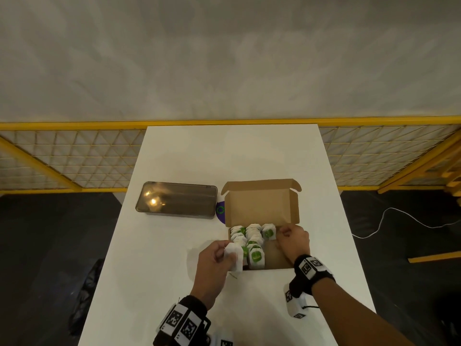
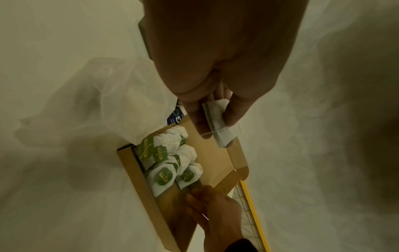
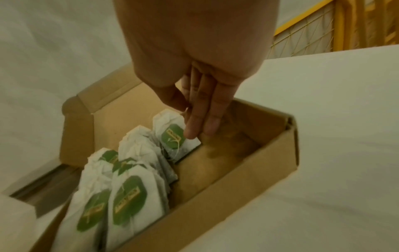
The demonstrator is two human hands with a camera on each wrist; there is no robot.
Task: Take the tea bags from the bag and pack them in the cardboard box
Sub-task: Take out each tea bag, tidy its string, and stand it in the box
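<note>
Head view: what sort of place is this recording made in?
Probably a fenced recording or test cell, not a home: a plain white table inside yellow-framed mesh fencing, a bare pale wall behind, dark floor, and marker-tagged wristbands.

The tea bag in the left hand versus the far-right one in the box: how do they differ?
The held tea bag is pinched by the left hand above the cardboard box; the far-right tea bag stands inside it, touched by the right hand. The held one shows no label; the boxed one shows its green tag. Both are white paper.
</note>
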